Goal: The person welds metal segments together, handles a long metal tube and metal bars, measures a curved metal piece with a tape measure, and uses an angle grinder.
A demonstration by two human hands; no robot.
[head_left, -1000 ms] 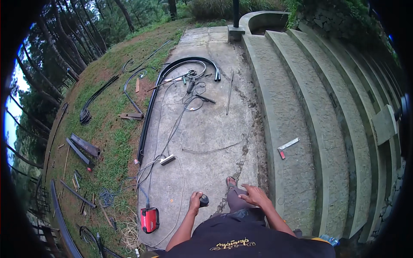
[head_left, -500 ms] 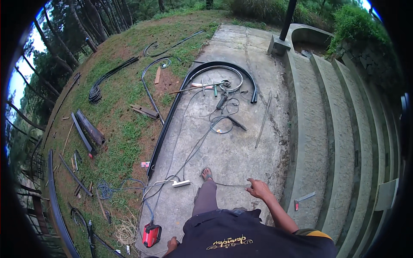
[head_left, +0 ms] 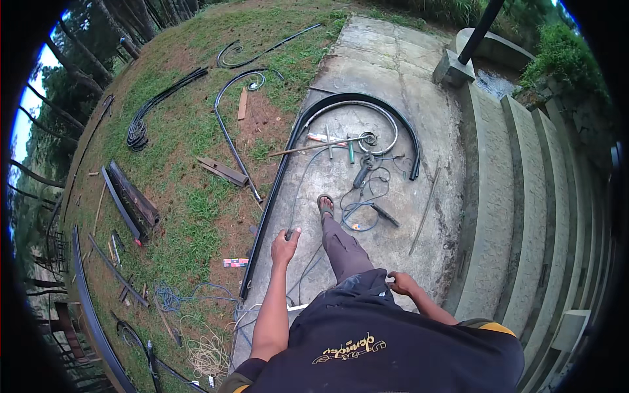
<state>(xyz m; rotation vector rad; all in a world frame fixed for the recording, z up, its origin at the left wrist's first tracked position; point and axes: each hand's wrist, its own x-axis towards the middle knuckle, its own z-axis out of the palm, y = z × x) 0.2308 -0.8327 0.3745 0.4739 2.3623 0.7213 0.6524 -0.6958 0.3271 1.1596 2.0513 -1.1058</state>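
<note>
Taking the brown-sandalled foot (head_left: 325,204) on the rough grey concrete slab (head_left: 393,252) as the clock's centre, the left hand (head_left: 284,249) sits between 7 and 8 o'clock, curled around a small dark object (head_left: 289,234), mostly hidden, that peeks out near the thumb; the right hand (head_left: 402,284) hangs well apart between 4 and 5, beside the hip, and I cannot tell whether it holds anything. The step seems to be walking with that object, so good footing matters most — set each sole flat on bare concrete. The looped blue-grey cable (head_left: 357,218) at 3 to 4 and the dark grey angle grinder (head_left: 361,175) at 1 to 2 could snag a toe, while the long black curved metal tubes (head_left: 288,160) from 9 round past 12 could roll underfoot — best to lift the feet clear and keep the grip snug.
</note>
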